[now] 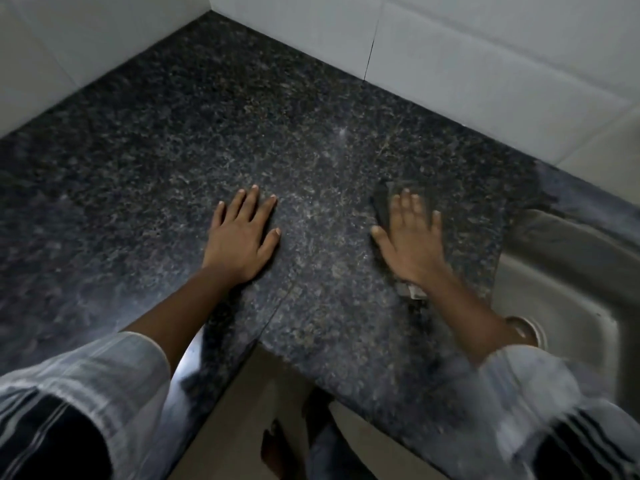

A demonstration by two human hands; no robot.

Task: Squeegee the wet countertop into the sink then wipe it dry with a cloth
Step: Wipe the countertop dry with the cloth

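The dark speckled granite countertop fills the view. My left hand lies flat on it with fingers apart, holding nothing. To the right, my right hand is motion-blurred and presses palm-down on a dark cloth. The cloth shows beside the fingers and under the wrist, close to the sink's left edge. The steel sink sits at the right, its drain partly hidden behind my right forearm. I see no squeegee.
White tiled walls meet in a corner at the back and bound the counter on the left and rear. The counter's front edge runs diagonally near my body. Below it are the floor and my foot.
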